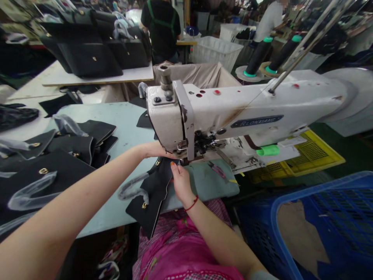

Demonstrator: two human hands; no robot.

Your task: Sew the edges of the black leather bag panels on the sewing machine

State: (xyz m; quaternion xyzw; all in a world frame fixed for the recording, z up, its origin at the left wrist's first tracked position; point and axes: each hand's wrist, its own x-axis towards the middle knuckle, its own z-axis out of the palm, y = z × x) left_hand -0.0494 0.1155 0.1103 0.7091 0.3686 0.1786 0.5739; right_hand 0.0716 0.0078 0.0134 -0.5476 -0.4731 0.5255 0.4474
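Observation:
A black leather flap (151, 194) with a small gold clasp lies on the pale green table (116, 120), and its edge runs up to the presser foot (186, 155) of a white industrial sewing machine (233, 112). My right hand (182, 182) pinches the flap's edge just in front of the foot. My left hand (154, 151) reaches across to the far side of the flap, its fingertips partly hidden behind the machine head. Pink-handled snips (217, 171) lie on the table to the right of both hands.
Several black flaps with clear plastic (58, 155) are piled at the left. Black handbags (87, 58) stand on a back table. A white crate (215, 52), yellow mesh tray (303, 155), and blue crate (320, 225) surround the machine. Two co-workers (161, 27) stand beyond it.

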